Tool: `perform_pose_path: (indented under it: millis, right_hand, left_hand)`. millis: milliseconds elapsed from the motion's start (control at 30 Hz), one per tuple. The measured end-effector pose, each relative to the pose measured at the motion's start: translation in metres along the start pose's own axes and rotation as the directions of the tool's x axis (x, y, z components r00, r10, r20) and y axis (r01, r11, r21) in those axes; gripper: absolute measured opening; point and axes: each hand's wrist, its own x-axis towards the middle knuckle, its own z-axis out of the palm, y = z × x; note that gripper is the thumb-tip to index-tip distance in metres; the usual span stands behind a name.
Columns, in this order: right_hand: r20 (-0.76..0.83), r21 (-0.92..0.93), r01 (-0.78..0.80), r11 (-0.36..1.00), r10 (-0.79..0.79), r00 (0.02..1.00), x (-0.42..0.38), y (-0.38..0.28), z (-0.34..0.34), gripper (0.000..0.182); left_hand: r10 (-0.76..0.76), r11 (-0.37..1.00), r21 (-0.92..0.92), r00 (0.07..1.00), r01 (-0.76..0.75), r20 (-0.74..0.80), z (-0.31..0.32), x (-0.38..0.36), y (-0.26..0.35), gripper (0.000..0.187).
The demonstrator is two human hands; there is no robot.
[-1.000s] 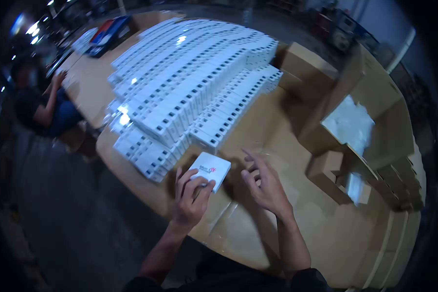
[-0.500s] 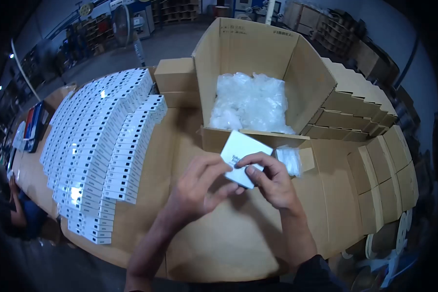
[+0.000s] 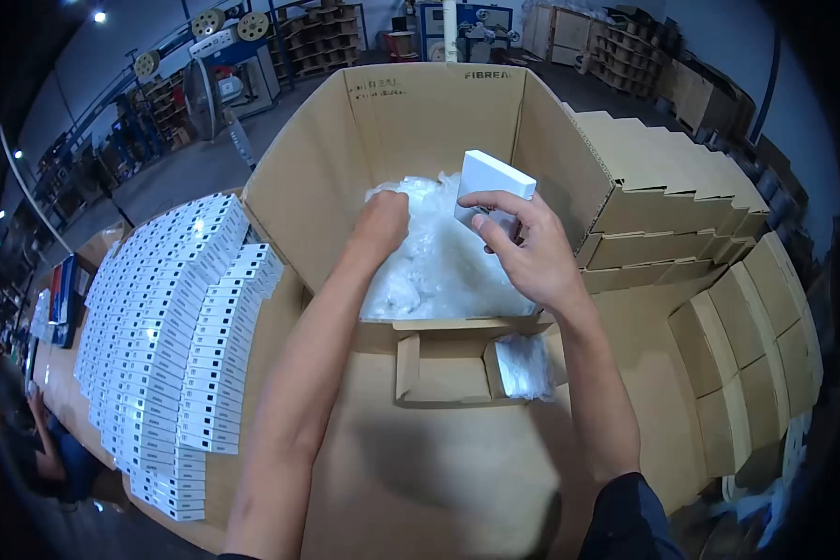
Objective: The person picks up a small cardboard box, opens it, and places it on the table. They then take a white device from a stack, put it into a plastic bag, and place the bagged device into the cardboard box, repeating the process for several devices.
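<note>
While the right hand [image 3: 523, 252] only pinches that small white box [image 3: 493, 189] by fingertips, it could slip into the carton [image 3: 411, 112]; left hand [image 3: 383, 219] is clenched on plastic bags [image 3: 439, 271].

Dim, bluish light, apparently from ceiling lamps [image 3: 98, 16] at upper left. The arms throw soft shadows on the table [image 3: 439, 485]. Fisheye distortion bends the edges, and the corners fall into black vignette.

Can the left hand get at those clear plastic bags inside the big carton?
Probably yes: the left hand is already down on the plastic bags, and the carton is open on top.
</note>
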Motion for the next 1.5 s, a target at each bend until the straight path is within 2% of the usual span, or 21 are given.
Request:
perform_pose_path:
  millis: [133, 300, 333, 467, 567, 600, 667, 700, 767, 800, 900, 967, 1033, 1133, 1167, 1267, 1300, 1333, 1367, 1467, 1500]
  right_hand:
    - [-0.07, 0.001, -0.002, 1.0, 0.002, 0.998, 0.009, 0.022, 0.002, 0.026]
    - [-0.097, -0.031, 0.038, 0.999, -0.041, 0.994, 0.023, 0.02, 0.003, 0.044]
    - [-0.086, -0.091, -0.003, 0.996, -0.005, 0.996, 0.026, 0.013, 0.005, 0.061]
    - [-0.137, -0.183, 0.126, 0.975, -0.152, 0.979, 0.056, 0.02, 0.028, 0.075]
    - [-0.1, -0.24, 0.214, 0.947, -0.244, 0.965, 0.084, 0.038, 0.037, 0.074]
    - [-0.145, -0.261, 0.239, 0.935, -0.282, 0.948, 0.087, 0.038, 0.039, 0.057]
    - [-0.014, -0.062, 0.096, 0.993, -0.097, 0.995, 0.089, 0.039, 0.032, 0.039]
    - [0.066, 0.028, 0.011, 1.0, -0.013, 0.998, 0.089, 0.035, 0.027, 0.032]
    - [-0.066, -0.006, 0.053, 0.999, -0.053, 0.996, 0.064, 0.008, 0.018, 0.03]
    - [-0.164, -0.041, 0.075, 0.996, -0.08, 0.983, 0.051, 0.002, 0.019, 0.03]
    - [-0.387, -0.086, 0.157, 0.984, -0.178, 0.905, 0.014, -0.01, 0.034, 0.036]
    - [-0.389, -0.113, 0.18, 0.977, -0.21, 0.897, -0.017, -0.024, 0.041, 0.05]
    - [-0.224, 0.032, -0.103, 0.994, 0.107, 0.969, -0.046, -0.035, 0.031, 0.057]
    - [-0.154, 0.299, -0.224, 0.928, 0.278, 0.948, -0.087, -0.032, 0.028, 0.063]
    - [-0.149, 0.376, -0.214, 0.902, 0.287, 0.946, -0.105, -0.036, 0.027, 0.06]
    - [-0.065, 0.314, 0.013, 0.949, 0.008, 0.998, -0.165, -0.038, 0.037, 0.044]
    - [0.045, 0.26, -0.076, 0.963, 0.067, 0.997, -0.185, -0.04, 0.036, 0.03]
    - [0.114, 0.231, -0.134, 0.964, 0.11, 0.987, -0.202, -0.044, 0.034, 0.03]
    - [0.181, 0.199, -0.188, 0.962, 0.153, 0.972, -0.215, -0.048, 0.032, 0.03]
    - [0.333, 0.465, -0.438, 0.769, 0.307, 0.892, -0.252, -0.052, 0.038, 0.029]
    - [0.245, 0.431, -0.318, 0.845, 0.23, 0.942, -0.255, -0.052, 0.042, 0.028]
  left_hand:
    - [-0.153, 0.942, -0.323, 0.969, 0.084, -0.194, -0.051, -0.005, 0.019, 0.021]
    - [-0.124, 0.939, -0.345, 0.945, 0.013, -0.303, -0.099, -0.019, 0.033, 0.018]
    - [-0.122, 0.942, -0.335, 0.943, 0.013, -0.308, -0.11, -0.021, 0.041, 0.017]
    - [-0.01, 0.938, -0.337, 0.962, -0.086, -0.274, -0.126, -0.018, 0.042, 0.017]
    - [0.044, 0.924, -0.365, 0.979, -0.117, -0.201, -0.138, -0.02, 0.045, 0.017]
    - [0.034, 0.919, -0.381, 0.984, -0.101, -0.177, -0.142, -0.019, 0.043, 0.018]
    - [0.008, 0.908, -0.415, 0.992, -0.06, -0.127, -0.147, -0.02, 0.038, 0.022]
    - [-0.089, 0.84, -0.542, 0.98, -0.021, -0.176, -0.146, -0.022, 0.04, 0.023]
    - [-0.296, 0.643, -0.766, 0.927, 0.015, -0.23, -0.137, -0.028, 0.046, 0.027]
    - [-0.317, 0.592, -0.805, 0.93, 0.042, -0.185, -0.125, -0.033, 0.045, 0.033]
    - [-0.42, 0.68, -0.725, 0.869, 0.109, -0.264, -0.105, -0.083, 0.097, 0.038]
    - [-0.426, 0.738, -0.65, 0.872, 0.18, -0.242, -0.122, -0.125, 0.137, 0.042]
    - [-0.475, 0.72, -0.683, 0.806, 0.124, -0.354, -0.114, -0.152, 0.149, 0.044]
    - [-0.546, 0.657, -0.751, 0.727, 0.065, -0.416, -0.114, -0.19, 0.163, 0.045]
    - [-0.574, 0.626, -0.778, 0.707, 0.054, -0.413, -0.114, -0.203, 0.166, 0.045]
    - [-0.625, 0.535, -0.831, 0.731, 0.148, -0.272, -0.122, -0.245, 0.169, 0.042]
    - [-0.645, 0.49, -0.85, 0.737, 0.196, -0.202, -0.127, -0.258, 0.171, 0.043]
    - [-0.678, 0.429, -0.883, 0.713, 0.188, -0.178, -0.13, -0.269, 0.175, 0.043]
    - [-0.682, 0.486, -0.857, 0.687, 0.172, -0.25, -0.126, -0.277, 0.171, 0.043]
    - [-0.686, 0.591, -0.788, 0.622, 0.173, -0.377, -0.105, -0.308, 0.153, 0.043]
    - [-0.687, 0.582, -0.791, 0.633, 0.186, -0.357, -0.106, -0.317, 0.154, 0.042]
